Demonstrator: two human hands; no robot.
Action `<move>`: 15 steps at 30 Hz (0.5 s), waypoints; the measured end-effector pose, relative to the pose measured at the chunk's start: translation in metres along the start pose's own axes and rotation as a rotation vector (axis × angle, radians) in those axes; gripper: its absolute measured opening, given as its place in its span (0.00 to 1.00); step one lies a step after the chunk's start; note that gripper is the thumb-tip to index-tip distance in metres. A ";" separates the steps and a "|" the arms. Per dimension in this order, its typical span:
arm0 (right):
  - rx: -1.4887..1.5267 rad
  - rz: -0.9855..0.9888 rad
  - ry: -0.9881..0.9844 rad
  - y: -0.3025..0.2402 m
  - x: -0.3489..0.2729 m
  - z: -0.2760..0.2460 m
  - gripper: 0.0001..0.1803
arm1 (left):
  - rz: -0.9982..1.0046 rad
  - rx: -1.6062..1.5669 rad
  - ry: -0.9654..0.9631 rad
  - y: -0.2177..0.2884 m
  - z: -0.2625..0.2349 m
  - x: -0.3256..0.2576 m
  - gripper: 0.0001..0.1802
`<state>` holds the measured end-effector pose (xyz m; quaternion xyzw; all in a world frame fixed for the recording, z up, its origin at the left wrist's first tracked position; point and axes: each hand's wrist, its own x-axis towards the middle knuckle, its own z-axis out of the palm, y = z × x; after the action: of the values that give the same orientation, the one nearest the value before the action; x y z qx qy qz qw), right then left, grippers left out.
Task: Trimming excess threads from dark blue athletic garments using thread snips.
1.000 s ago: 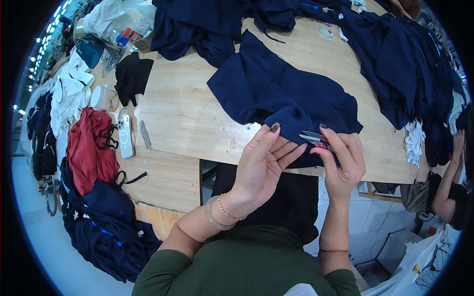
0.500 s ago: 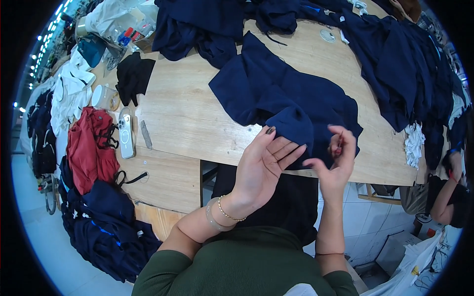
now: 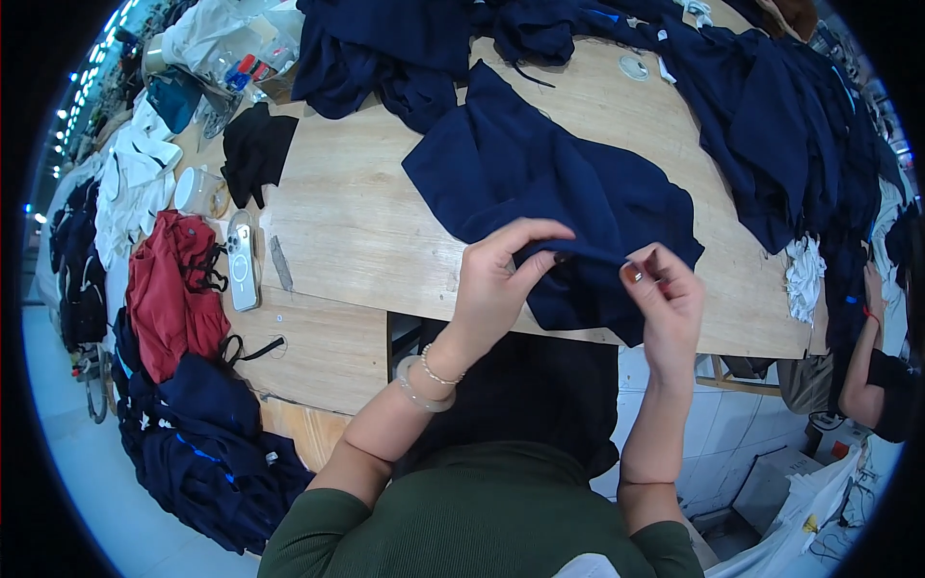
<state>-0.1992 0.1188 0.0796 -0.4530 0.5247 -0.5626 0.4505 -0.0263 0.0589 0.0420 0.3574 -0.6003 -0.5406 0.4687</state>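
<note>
A piece of navy blue cloth (image 3: pixel 617 188) lies spread on the wooden table in front of me, its near edge lifted. My left hand (image 3: pixel 506 265) pinches that edge between thumb and fingers. A short way to the right, my right hand (image 3: pixel 667 289) grips the same edge, thumb on top. Between the two hands the edge is stretched into a narrow folded band. Part of the cloth hangs below my hands over the table's front edge. The fingertips of both hands are partly hidden by the cloth.
On the wooden table (image 3: pixel 328 222), a phone (image 3: pixel 242 265) and a black cloth (image 3: pixel 258 149) lie to the left. A red garment (image 3: pixel 178 289) sits beyond them. Navy garments (image 3: pixel 771 125) are heaped at the back and right. Another person's arm (image 3: pixel 867 337) shows at far right.
My left hand has turned from an open palm to a pinch on the cloth's edge. The right hand has closed on it too, and the edge is now pulled straight between them.
</note>
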 end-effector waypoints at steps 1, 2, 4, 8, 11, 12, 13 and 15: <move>-0.003 -0.034 0.081 -0.002 0.005 -0.001 0.05 | -0.197 -0.158 -0.070 0.007 -0.002 -0.001 0.08; -0.016 -0.027 0.120 -0.004 0.012 -0.005 0.06 | -0.197 -0.159 -0.072 0.006 -0.006 -0.002 0.08; -0.040 -0.015 0.156 -0.005 0.024 -0.011 0.07 | -0.400 -0.317 -0.186 0.006 -0.014 -0.004 0.06; -0.085 -0.039 0.083 0.005 0.039 -0.009 0.07 | -0.428 -0.643 -0.258 -0.004 -0.015 -0.013 0.10; -0.121 -0.007 0.016 0.014 0.043 -0.004 0.06 | -0.502 -0.709 -0.214 0.003 -0.009 -0.015 0.11; -0.161 -0.016 0.030 0.017 0.042 -0.003 0.04 | -0.501 -0.710 -0.213 0.002 -0.008 -0.015 0.11; -0.161 -0.016 0.029 0.018 0.041 -0.002 0.04 | -0.522 -0.749 -0.184 0.001 -0.008 -0.016 0.12; -0.375 -0.301 0.157 0.019 0.038 -0.001 0.07 | -0.543 -0.788 -0.154 -0.001 -0.006 -0.017 0.13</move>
<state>-0.2068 0.0808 0.0616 -0.5567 0.5800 -0.5494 0.2278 -0.0156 0.0725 0.0377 0.2554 -0.2677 -0.8545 0.3646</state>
